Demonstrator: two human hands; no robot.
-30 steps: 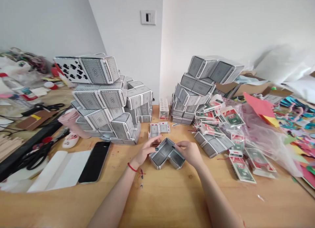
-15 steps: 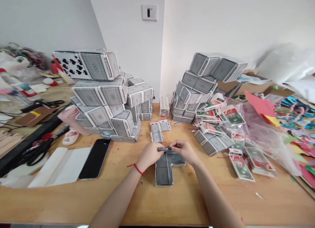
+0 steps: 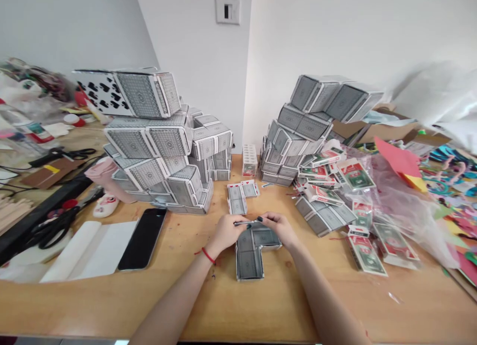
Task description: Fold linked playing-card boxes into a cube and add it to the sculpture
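My left hand, with a red cord on its wrist, pinches the left end of a thin grey playing card seen nearly edge-on. At the card's other end, my right hand has its fingers closed on it. Just below both hands, an L-shaped open box made of cards lies on the table, its grey patterned inside facing up. Its far edge is partly hidden by my fingers. Beyond the hands lies a smaller flat piece of joined cards, with red hearts showing along its far edge.
Tall stacks of card blocks stand at the left and right. A black phone, white paper and black scissors lie left. Card packs and clear plastic spread over the right of the wooden table.
The card between my hands has tilted and now shows a thinner edge. My fingers have shifted slightly along it. The L-shaped box stays in place, while the view has moved a little.
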